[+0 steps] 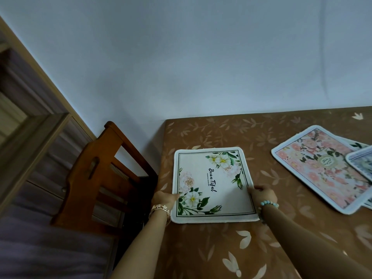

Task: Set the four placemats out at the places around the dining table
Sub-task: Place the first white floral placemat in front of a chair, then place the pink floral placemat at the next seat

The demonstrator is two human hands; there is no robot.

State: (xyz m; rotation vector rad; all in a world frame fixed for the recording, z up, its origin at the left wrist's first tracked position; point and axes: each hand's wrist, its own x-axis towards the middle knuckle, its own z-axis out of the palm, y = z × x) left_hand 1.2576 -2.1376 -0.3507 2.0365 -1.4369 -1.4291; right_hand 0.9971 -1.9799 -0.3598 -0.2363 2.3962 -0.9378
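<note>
The white placemat [213, 185] lies flat on the dining table [231, 250] near its left end, close to the edge beside the wooden chair [96, 178], and I have it by both side edges. My left hand [164, 199] reaches in from the table's edge, fingers curled onto the mat's left border just beside a white flower; my right hand [264, 194] pinches the right border at about the same height, fingertips on top of the cloth. Both forearms stretch forward from below, a gold bracelet [160, 210] on my left wrist and a string of pale blue beads [268, 204] on my right. The mat is nearly square with rounded corners, soft and woven-looking, printed with a thin dark frame, white and blush blooms with green leaves in the corners, and black script across the middle. Under it the table is covered in a brown cloth patterned with pale leaves. Well apart to the right, a pink floral placemat [320, 170] lies on top of another, with a bluish placemat [362, 160] overlapping its right side.
</note>
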